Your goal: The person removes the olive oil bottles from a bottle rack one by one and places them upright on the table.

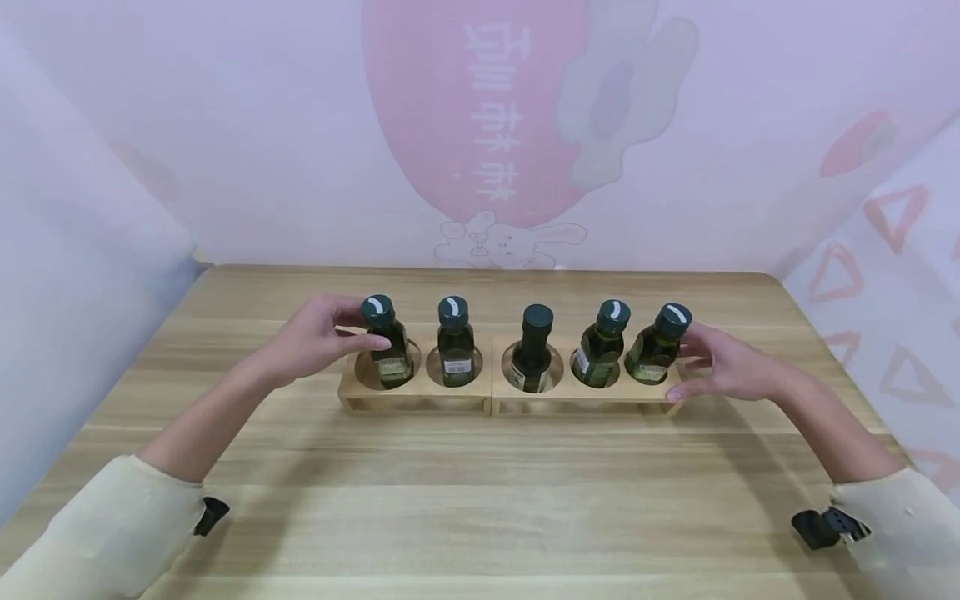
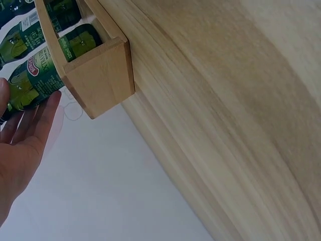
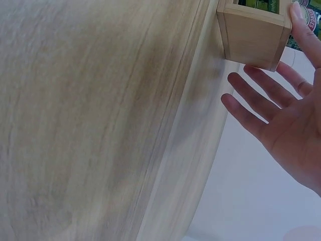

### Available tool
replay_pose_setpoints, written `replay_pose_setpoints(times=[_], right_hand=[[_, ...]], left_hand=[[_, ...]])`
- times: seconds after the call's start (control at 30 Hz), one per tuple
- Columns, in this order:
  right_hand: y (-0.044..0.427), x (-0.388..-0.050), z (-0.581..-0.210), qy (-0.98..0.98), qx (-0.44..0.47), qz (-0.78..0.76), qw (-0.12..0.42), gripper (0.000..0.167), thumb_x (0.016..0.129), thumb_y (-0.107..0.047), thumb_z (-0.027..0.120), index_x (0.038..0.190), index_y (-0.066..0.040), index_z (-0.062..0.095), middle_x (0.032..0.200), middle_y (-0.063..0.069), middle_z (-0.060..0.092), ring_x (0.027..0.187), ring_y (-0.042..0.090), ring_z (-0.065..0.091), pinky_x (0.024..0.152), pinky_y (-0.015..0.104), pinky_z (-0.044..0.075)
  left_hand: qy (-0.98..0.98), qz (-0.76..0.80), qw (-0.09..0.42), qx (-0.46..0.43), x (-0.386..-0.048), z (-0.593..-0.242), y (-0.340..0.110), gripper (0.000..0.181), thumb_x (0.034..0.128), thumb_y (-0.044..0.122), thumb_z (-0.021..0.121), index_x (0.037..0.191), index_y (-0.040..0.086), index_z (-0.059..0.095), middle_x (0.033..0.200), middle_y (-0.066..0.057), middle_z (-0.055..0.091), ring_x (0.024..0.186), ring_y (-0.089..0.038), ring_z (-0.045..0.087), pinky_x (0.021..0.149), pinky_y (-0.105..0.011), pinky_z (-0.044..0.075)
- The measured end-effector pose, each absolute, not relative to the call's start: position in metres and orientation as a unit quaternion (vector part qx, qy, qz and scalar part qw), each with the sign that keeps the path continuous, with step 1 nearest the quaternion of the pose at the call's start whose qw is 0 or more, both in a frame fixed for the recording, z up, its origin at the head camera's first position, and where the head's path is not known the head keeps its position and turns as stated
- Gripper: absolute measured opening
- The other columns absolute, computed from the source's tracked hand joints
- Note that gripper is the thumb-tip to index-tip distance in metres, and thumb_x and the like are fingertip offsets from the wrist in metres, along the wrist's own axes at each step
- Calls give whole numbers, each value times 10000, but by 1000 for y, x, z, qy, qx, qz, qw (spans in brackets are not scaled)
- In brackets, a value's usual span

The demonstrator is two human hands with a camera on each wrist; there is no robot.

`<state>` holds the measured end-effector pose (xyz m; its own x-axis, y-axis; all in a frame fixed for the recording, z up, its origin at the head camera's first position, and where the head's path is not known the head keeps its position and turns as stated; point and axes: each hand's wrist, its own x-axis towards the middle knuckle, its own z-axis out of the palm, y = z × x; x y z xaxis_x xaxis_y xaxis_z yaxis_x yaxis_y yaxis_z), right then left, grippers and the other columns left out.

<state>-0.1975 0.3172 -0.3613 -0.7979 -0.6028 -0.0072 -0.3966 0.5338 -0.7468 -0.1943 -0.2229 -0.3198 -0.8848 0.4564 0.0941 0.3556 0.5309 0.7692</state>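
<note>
Green glass bottles with dark caps stand in the round holes of a low wooden rack [image 1: 491,406]. My left hand [image 1: 324,340] holds the leftmost bottle [image 1: 392,357], thumb in front and fingers behind. In the left wrist view that bottle [image 2: 37,75] sits within the rack's hole, its lower end showing under the top board. At the rack's right end, my right hand [image 1: 731,365] has its fingers spread, next to the rightmost bottle [image 1: 652,352]. In the right wrist view, its thumb or forefinger touches the upper edge of the rack [image 3: 254,37]; the other fingers extend loosely.
Between the end bottles stand others: a label-fronted one [image 1: 456,354], a slim-necked one [image 1: 534,350] and a tilted one [image 1: 598,350]. The wooden table [image 1: 480,500] ends at a pale printed curtain [image 1: 285,167] behind. Dark straps [image 1: 825,527] sit at the sleeves.
</note>
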Motion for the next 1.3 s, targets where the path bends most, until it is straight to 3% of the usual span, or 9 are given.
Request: replay_pose_setpoints(times=[0.6, 0.87, 1.3], right_hand=[[316, -197, -363, 858, -270, -411, 150, 787, 819, -12, 858, 1436, 138, 394, 1375, 364, 553, 1232, 594, 559, 991, 695, 490], [317, -196, -364, 852, -272, -421, 151, 816, 824, -8, 853, 1466, 126, 367, 1386, 368, 553, 1240, 603, 549, 987, 695, 492], [317, -194, -363, 854, -263, -422, 153, 838, 827, -9, 852, 1485, 110, 346, 1397, 366, 543, 1262, 604, 526, 994, 667, 502]], left_hand=[[872, 444, 53, 201, -190, -317, -218, 230, 974, 91, 737, 1171, -27, 726, 1136, -145, 749, 1117, -304, 688, 977, -441, 582], [868, 467, 51, 162, -192, -311, -222, 257, 962, 125, 759, 1178, -14, 741, 1118, -120, 771, 1055, -188, 723, 932, -282, 563], [862, 480, 27, 158, -194, -294, -228, 310, 973, 100, 740, 1230, -71, 704, 1103, -91, 776, 972, -42, 714, 901, -185, 533]])
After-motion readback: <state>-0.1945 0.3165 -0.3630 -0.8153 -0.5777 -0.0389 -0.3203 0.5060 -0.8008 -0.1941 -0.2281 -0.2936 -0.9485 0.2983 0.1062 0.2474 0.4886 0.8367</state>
